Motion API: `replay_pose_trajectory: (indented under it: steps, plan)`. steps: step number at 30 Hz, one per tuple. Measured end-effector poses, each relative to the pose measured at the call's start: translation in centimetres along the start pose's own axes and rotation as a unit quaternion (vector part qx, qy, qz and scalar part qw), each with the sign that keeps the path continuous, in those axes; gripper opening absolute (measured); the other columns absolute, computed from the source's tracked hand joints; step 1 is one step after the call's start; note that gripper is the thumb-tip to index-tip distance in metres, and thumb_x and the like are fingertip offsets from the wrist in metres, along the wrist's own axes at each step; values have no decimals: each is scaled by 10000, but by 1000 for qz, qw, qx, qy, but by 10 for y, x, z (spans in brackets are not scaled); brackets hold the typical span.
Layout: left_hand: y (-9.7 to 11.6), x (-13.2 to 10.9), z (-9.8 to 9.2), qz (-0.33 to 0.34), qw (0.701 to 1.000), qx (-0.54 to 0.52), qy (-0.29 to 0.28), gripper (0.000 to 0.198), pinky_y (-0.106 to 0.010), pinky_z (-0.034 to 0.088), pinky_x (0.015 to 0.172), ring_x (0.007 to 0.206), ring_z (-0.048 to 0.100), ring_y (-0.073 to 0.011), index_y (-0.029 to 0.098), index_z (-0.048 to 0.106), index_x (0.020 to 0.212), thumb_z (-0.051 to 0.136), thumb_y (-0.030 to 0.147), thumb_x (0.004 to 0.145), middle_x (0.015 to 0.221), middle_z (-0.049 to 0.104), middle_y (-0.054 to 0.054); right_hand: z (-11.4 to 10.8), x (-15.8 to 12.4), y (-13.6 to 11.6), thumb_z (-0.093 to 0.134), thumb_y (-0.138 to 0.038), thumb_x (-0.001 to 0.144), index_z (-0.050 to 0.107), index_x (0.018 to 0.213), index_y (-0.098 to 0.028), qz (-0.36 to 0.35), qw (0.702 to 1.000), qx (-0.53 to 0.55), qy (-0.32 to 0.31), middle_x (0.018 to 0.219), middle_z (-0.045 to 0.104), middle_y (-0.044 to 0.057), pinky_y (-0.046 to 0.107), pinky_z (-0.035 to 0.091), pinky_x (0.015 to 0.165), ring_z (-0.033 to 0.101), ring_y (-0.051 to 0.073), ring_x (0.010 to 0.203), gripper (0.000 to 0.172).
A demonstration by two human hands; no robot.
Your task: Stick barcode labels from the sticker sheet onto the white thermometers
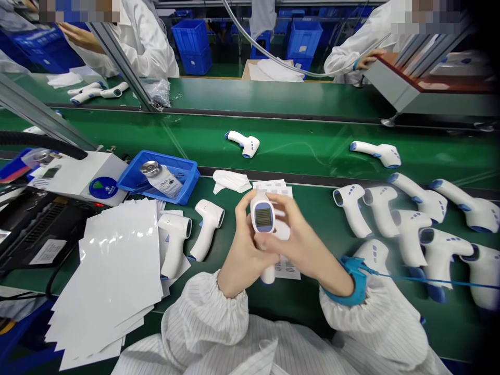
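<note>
Got an infrared thermometer [263, 219] gripped in both hands, lol: my left hand [244, 245] wrapped round the body, my right hand [299, 239] closed over the head, just above some printed sheets [287, 268] on the green tabletop [308, 307]. More thermometers [408, 237] lie off to my right.

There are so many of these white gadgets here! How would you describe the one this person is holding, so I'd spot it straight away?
Find the green workbench right in front of the person, with white thermometers lying across it. Look between the left hand and right hand: the white thermometer gripped there is the only one held up off the bench, its screen facing the camera.
</note>
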State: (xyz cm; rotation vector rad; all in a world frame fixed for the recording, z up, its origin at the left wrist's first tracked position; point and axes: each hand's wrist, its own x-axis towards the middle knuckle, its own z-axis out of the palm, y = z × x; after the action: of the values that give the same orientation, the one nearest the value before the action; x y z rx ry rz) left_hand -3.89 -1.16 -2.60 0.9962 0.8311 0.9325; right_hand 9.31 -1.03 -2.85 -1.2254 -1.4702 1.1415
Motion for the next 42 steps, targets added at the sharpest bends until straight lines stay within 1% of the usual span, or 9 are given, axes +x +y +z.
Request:
replay_pose_trajectory:
  steps: [4, 7, 11, 14, 22, 28, 33, 37, 42]
  plan:
    - [-9, 9, -15, 4, 996, -12, -85, 1152, -426, 465, 956, 1266, 496, -293, 393, -117, 1502, 675, 120, 712, 1412, 414, -103, -17, 22, 28, 598, -302, 849, 415, 1323, -230, 136, 981, -41, -134, 1054, 668, 57, 327, 570, 677, 684, 190, 817, 513]
    - [-13, 10, -26, -40, 994, 93, -28, 1090, -484, 215, 1165, 1450, 247, -295, 313, -80, 1531, 686, 190, 765, 1504, 315, -133, -50, 75, 48, 578, -264, 866, 464, 1290, -177, 171, 942, -287, -32, 1006, 692, 91, 367, 537, 721, 683, 251, 857, 447]
    - [-15, 3, -35, -70, 992, 101, -16, 840, -477, 255, 1143, 1369, 370, -281, 283, 124, 1525, 622, 288, 849, 1406, 411, -144, -79, 162, 55, 584, -163, 862, 455, 1296, -43, 163, 898, -400, 78, 1372, 465, 308, 550, 383, 974, 436, 433, 1287, 468]
    - [-22, -1, -39, -86, 991, 103, -16, 626, -455, 302, 1106, 1276, 454, -279, 256, 371, 1431, 605, 314, 853, 1305, 477, -130, -58, 214, 52, 624, -229, 876, 489, 1276, -60, 160, 886, -421, 112, 1460, 376, 273, 544, 338, 1041, 324, 402, 1374, 455]
    - [-46, 8, -51, -40, 996, 52, 66, 445, -377, 444, 894, 1036, 570, -263, 196, 638, 1153, 705, 339, 737, 1028, 630, -115, 46, 275, 39, 598, -338, 934, 558, 1264, -169, 192, 932, -300, 72, 1283, 581, 100, 465, 525, 912, 608, 241, 1097, 372]
    - [-21, 11, -72, -70, 943, -225, 234, 615, -404, 474, 935, 1004, 623, -252, 174, 456, 1343, 615, 402, 794, 977, 668, -122, 9, 242, 33, 613, -255, 915, 563, 1230, -158, 65, 979, -172, -83, 1148, 632, 70, 367, 555, 809, 641, 187, 954, 334]
    - [-4, 21, -57, -72, 947, -308, 56, 754, -402, 554, 686, 886, 629, -253, 286, 313, 1462, 591, 502, 795, 1121, 614, -124, -29, 154, 23, 760, -87, 594, 641, 1085, -212, -23, 961, -128, -245, 967, 659, -23, 287, 521, 794, 628, 178, 889, 520]
    - [-16, 29, -32, -84, 981, -170, 28, 886, -187, 399, 423, 549, 456, -83, 378, 208, 1481, 705, 250, 760, 886, 555, 1, -48, 82, 47, 732, -150, 673, 653, 1075, -259, -50, 963, -249, -86, 1140, 629, 26, 364, 456, 965, 582, 236, 1095, 424]
    - [-32, 38, -13, -116, 986, -47, 109, 798, -220, 515, 504, 687, 542, -122, 422, 177, 1480, 645, 298, 846, 903, 538, 8, -63, 32, 107, 532, -205, 872, 649, 933, -215, 37, 946, -306, 95, 1056, 642, 97, 453, 503, 861, 622, 283, 1010, 133]
